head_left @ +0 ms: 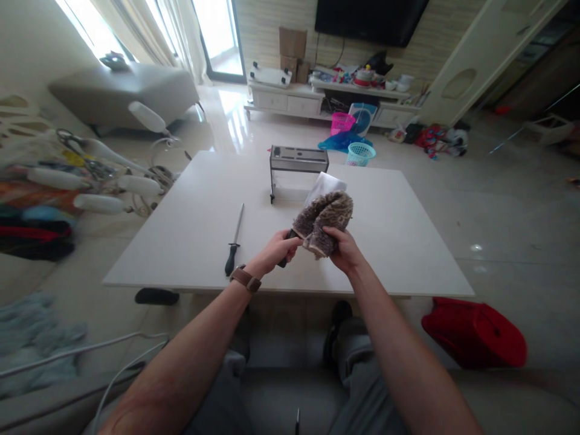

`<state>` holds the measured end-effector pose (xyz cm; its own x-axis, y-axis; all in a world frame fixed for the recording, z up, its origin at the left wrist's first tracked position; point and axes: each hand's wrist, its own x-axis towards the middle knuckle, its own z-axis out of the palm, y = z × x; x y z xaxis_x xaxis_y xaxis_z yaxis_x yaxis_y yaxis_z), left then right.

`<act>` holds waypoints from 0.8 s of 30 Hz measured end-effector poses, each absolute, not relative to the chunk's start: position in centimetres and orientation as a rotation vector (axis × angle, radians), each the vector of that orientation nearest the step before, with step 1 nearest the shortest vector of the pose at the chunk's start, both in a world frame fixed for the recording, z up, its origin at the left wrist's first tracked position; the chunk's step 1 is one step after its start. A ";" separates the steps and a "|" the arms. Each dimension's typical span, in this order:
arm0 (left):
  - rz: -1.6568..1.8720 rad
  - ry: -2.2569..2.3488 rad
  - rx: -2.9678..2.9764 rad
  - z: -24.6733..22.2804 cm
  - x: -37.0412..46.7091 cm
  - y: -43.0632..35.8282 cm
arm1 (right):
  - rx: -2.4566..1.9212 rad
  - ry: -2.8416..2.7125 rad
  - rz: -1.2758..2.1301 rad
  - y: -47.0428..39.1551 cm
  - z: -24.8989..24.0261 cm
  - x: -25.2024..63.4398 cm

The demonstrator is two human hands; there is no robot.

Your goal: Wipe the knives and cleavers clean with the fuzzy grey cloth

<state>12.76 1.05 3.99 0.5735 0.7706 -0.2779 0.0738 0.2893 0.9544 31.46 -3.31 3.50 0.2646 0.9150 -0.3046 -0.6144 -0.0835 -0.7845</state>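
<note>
Our two forearms (181,356) are nearest; above the table (399,241), the fingers of our left hand (277,251) wrap one knife (330,182), while our right hand (347,252) pinches one cloth (328,219) against it. We should wipe away from the sharp side; one rod (237,226) lies toward the near-left corner, one stand (299,159) at the far edge.

The room is being lit by daylight from the window (86,24) and door (217,36) at upper left, both being washed out to white. Glare is being thrown across the floor (233,118). The far right is being left dim; the outer areas are being stretched and blurred.
</note>
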 end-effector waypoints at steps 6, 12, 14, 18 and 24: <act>0.518 0.888 1.275 3.2 13.1 1.1 | -1.075 -0.264 1.156 -2.5 1.9 30.1; 0.517 0.933 1.407 3.4 12.8 1.0 | -1.071 -0.242 1.240 -2.7 1.4 29.4; 0.516 0.920 1.420 3.8 12.7 0.8 | -1.092 -0.238 1.171 -2.6 1.6 29.3; 0.486 0.922 1.440 4.5 12.7 0.8 | -1.076 -0.191 1.036 -2.0 2.0 30.7; 0.329 0.947 1.492 4.1 11.4 1.4 | -0.970 -0.058 0.828 -1.9 2.4 36.7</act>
